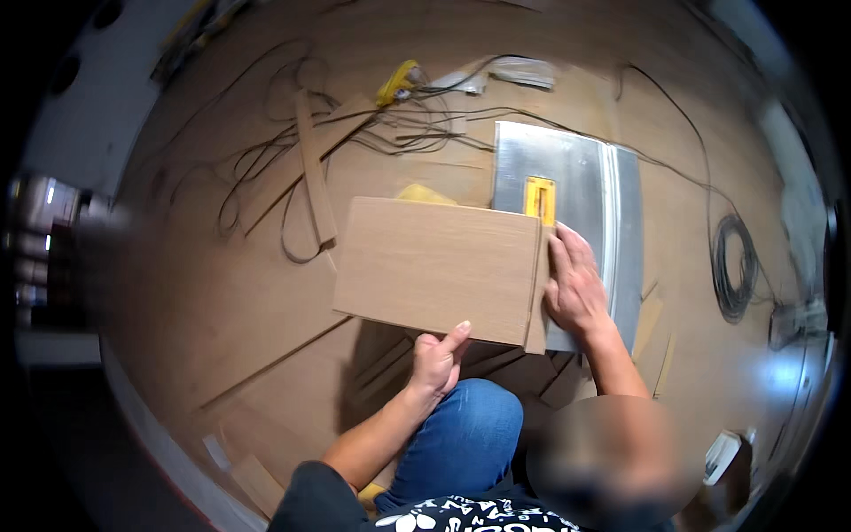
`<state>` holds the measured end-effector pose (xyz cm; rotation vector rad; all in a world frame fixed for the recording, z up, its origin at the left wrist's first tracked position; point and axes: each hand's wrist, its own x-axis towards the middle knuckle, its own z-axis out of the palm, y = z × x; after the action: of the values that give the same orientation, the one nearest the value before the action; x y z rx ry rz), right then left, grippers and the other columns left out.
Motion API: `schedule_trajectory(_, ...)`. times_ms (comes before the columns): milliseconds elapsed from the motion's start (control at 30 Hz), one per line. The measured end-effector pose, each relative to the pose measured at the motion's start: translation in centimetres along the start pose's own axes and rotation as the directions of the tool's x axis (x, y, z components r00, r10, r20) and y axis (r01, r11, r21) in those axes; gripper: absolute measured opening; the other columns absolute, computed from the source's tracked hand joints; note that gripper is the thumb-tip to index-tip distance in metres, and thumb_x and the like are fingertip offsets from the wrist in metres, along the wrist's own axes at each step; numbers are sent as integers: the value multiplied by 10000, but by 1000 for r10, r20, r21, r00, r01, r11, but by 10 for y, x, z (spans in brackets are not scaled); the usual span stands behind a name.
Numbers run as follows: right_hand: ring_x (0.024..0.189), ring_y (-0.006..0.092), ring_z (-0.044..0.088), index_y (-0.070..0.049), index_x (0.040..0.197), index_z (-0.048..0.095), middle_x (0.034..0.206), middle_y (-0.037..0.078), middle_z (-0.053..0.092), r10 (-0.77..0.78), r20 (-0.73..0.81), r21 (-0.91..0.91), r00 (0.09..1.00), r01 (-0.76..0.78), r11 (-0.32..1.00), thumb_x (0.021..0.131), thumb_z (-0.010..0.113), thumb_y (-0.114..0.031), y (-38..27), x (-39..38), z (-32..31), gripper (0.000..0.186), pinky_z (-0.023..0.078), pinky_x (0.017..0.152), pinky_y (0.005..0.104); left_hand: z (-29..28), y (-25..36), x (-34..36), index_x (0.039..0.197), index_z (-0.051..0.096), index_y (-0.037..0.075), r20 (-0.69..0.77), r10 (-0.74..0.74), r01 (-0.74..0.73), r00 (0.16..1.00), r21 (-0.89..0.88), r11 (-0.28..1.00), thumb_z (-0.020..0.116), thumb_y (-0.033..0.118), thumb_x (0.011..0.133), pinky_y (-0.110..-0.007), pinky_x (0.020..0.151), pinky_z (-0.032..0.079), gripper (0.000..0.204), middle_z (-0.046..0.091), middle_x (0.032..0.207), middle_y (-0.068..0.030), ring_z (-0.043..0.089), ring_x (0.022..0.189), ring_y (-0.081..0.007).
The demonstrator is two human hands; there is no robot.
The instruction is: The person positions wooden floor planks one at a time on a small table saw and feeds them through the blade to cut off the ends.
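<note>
- Dark shirt with white print point(470, 516) sits nearest, with a jeans-clad knee point(465, 426) just beyond it; loose cloth is best held back from the work.
- Past the knee, the wooden board point(439, 266) lies between the hands, its right end over the left part of the metal table point(576, 155).
- Left hand point(437, 363) pinches the board's near edge, thumb on top, the other fingers mostly hidden. That single grip leaves the far left corner free to dip, so a level wrist should help.
- Right hand point(578, 288) has its fingers lying close together along the narrow strip point(536, 310) at the board's right end; how hard they press, I cannot tell.
- Strip and board look best steadied as one, their edges flush along the whole seam.
- Just beyond the strip is a yellow slotted plate point(541, 183). No blade can be made out, but treat that slot as dangerous: right fingertips point toward it and would be safer farther back.
</note>
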<state>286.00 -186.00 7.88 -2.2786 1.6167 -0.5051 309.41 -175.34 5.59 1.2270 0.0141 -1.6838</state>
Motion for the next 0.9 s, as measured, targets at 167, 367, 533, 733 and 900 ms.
schedule_trajectory(167, 1341, 428, 376, 45, 1340, 453, 1433, 251, 408, 34, 68, 11, 997, -35, 999, 784, 458, -70, 16, -27, -9, 568, 297, 1142, 481, 7, 6, 19, 992, 658, 73, 54, 100, -86, 994, -219, 972, 672, 25, 904, -307, 854, 538, 101, 675, 988, -36, 642, 921, -148)
schedule_trajectory(367, 1369, 420, 358, 45, 1363, 439, 1468, 246, 391, -7, 60, -39, 998, 9, 999, 881, 473, -186, 25, -52, -10, 536, 281, 1145, 488, -98, 81, 42, 887, 670, 67, -300, 407, -484, 863, -254, 838, 689, 43, 891, -266, 766, 532, 31, 673, 913, -28, 641, 876, -124)
schedule_trajectory(533, 1337, 399, 372, 18, 1385, 407, 1432, 235, 395, -9, -27, -24, 1000, 9, 1000, 889, 599, -466, 35, -57, -7, 719, 295, 1119, 478, -261, 106, 95, 930, 651, 20, -372, 368, -449, 852, -160, 879, 671, 23, 898, -247, 724, 541, 38, 655, 915, -54, 629, 826, -137)
schedule_trajectory(733, 1172, 344, 432, -14, 1348, 424, 1253, 177, 420, 158, -17, 96, 987, -156, 983, 724, 822, -286, 13, -79, -3, 788, 347, 1033, 439, -329, 69, 150, 978, 636, 45, -493, 226, -357, 840, -191, 914, 683, 40, 891, -267, 729, 536, 99, 635, 920, -46, 617, 820, -140)
schedule_trajectory(900, 1017, 301, 511, 18, 1324, 442, 1116, 178, 505, 320, 64, -130, 945, -310, 942, 767, 712, -91, -11, -91, -21, 628, 434, 902, 417, -331, 44, 154, 1079, 572, 64, -511, -4, -45, 860, -84, 995, 659, 264, 944, -293, 748, 537, 256, 634, 984, -49, 622, 866, -157)
